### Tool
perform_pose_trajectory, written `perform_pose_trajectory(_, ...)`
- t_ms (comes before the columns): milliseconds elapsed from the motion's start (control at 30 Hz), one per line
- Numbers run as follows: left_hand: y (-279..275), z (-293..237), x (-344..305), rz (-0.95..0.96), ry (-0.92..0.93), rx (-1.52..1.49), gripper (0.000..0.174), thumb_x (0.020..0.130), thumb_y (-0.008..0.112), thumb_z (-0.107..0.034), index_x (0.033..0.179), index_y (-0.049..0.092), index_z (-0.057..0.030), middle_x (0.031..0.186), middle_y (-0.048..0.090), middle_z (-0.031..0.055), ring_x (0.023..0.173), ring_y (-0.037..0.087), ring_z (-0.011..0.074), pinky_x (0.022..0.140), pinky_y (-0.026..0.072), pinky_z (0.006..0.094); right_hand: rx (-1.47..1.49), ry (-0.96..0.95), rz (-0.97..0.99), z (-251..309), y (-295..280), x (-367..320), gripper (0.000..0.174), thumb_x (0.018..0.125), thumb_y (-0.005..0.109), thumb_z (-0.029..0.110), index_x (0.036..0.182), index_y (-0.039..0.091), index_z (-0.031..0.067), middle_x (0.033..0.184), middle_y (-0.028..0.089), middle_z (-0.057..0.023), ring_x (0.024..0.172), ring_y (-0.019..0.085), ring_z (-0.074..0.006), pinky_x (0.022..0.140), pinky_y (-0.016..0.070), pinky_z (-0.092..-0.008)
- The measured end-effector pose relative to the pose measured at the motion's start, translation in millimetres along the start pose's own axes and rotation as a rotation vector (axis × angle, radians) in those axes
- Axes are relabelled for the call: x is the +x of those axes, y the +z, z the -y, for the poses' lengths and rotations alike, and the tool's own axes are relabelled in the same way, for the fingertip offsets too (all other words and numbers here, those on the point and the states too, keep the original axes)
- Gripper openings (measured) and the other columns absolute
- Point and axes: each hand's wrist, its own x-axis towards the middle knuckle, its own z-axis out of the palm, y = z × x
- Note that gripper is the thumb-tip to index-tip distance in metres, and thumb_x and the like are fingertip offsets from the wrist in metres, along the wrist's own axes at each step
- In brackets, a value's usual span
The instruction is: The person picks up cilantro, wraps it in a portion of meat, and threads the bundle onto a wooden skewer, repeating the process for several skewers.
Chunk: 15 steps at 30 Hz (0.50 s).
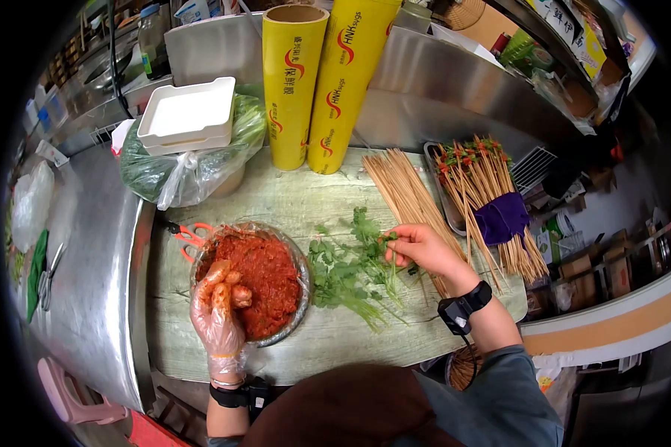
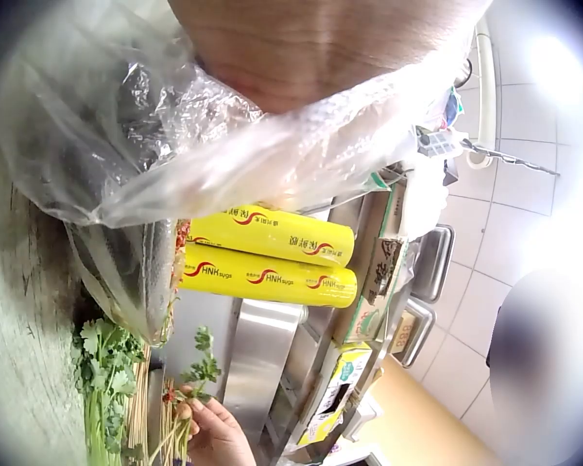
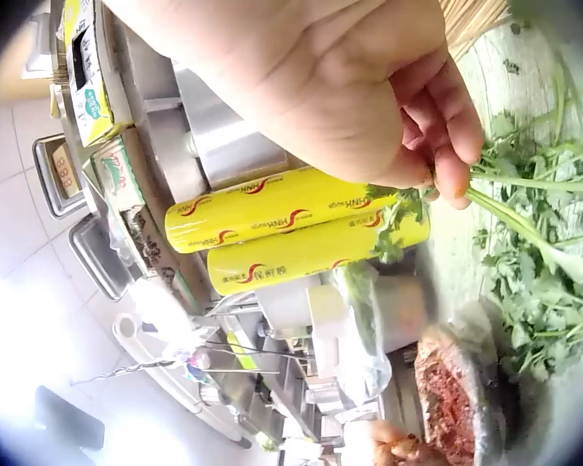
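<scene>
My right hand pinches a coriander sprig between thumb and fingers; its stems trail below the fingertips in the right wrist view. Beneath and beside that hand, loose coriander lies spread on the board. In a clear plastic glove smeared red, my left hand is over the left side of a plastic-lined bowl of red minced meat. Its fingers curl inward, and I cannot tell whether they hold anything. Bare wooden skewers lie just beyond the right hand.
Topped with red and green pieces, skewers sit in a tray at right, a purple cloth across them. Two yellow film rolls stand at the back. Orange-handled scissors lie by the bowl. A white container tops bagged greens.
</scene>
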Motion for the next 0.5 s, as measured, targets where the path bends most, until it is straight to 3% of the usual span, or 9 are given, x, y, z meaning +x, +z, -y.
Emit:
perform_pose_trajectory(200, -3.9, 3.7, -0.5, 0.021, 0.011, -0.004, 0.029, 0.093, 0.056, -0.014, 0.117, 0.055, 0.0026, 0.102, 0.066, 0.0137, 0.072, 0.061, 0.0125, 0.062, 0.0504, 0.0239, -0.168, -0.111, 0.059, 28.8, 22.1, -5.6, 0.022, 0.086, 0.051, 0.000, 0.102, 0.066, -0.0006, 0.083, 0.065, -0.0056, 0.068, 0.059, -0.0074, 0.064, 0.0484, -0.0212)
perform_pose_trajectory(367, -1.4, 0.6, -0.4, 0.035, -0.024, 0.025, 0.028, 0.092, 0.055, -0.010, 0.117, 0.056, 0.0022, 0.105, 0.065, 0.0152, 0.071, 0.060, 0.0121, 0.063, 0.0495, 0.0241, -0.243, -0.222, 0.199, 43.6, 42.0, -2.9, 0.018, 0.085, 0.058, 0.002, 0.101, 0.067, 0.0008, 0.086, 0.064, -0.0028, 0.070, 0.060, -0.0075, 0.066, 0.0489, -0.0219)
perform_pose_trajectory(433, 2.2, -1.7, -0.6, 0.147, 0.021, 0.066, 0.020, 0.091, 0.055, -0.003, 0.110, 0.060, 0.0018, 0.106, 0.064, 0.0150, 0.074, 0.061, 0.0128, 0.065, 0.0517, 0.0243, -0.243, -0.250, 0.241, 57.0, 52.6, -7.9, 0.016, 0.085, 0.061, 0.002, 0.100, 0.066, 0.0004, 0.086, 0.063, -0.0016, 0.070, 0.060, -0.0067, 0.065, 0.0485, -0.0211)
perform_pose_trajectory(500, 14.3, -18.7, -7.6, 0.228, -0.069, 0.306, 0.027, 0.087, 0.060, 0.000, 0.113, 0.061, 0.0010, 0.103, 0.064, 0.0108, 0.079, 0.060, 0.0124, 0.071, 0.0507, 0.0250, -0.217, -0.252, 0.269, 68.9, 64.8, -12.4, 0.014, 0.084, 0.063, 0.002, 0.098, 0.066, -0.0002, 0.085, 0.062, -0.0012, 0.069, 0.059, -0.0061, 0.065, 0.0479, -0.0206)
